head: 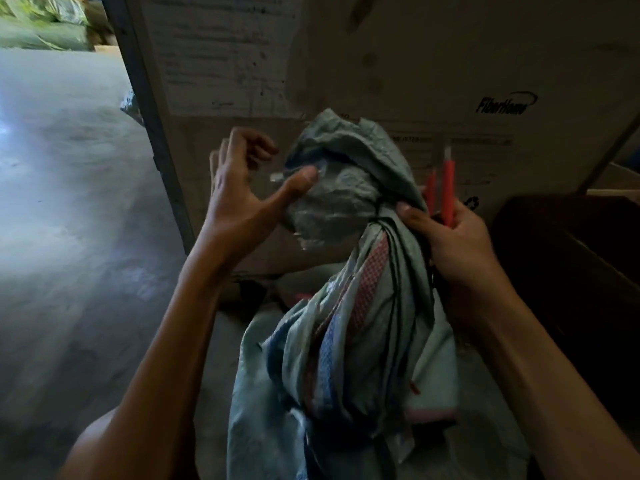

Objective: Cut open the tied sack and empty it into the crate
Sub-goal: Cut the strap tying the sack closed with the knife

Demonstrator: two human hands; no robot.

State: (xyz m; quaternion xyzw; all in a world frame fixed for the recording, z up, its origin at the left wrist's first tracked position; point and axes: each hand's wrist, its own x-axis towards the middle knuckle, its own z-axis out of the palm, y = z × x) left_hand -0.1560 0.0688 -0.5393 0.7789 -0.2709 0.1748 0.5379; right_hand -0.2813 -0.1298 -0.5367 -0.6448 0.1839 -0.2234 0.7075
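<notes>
A pale green woven sack with red and blue stripes stands upright in the middle, its neck bunched into a twisted top. My left hand hovers at the left of that top, fingers loosely spread, thumb tip touching the fabric. My right hand grips the sack's neck from the right together with a pair of red-handled scissors, whose handles point upward. A dark crate stands at the right, its inside in shadow.
A large cardboard box with printed labels rises right behind the sack. Grey concrete floor stretches to the left. Green sacks lie far back at the top left.
</notes>
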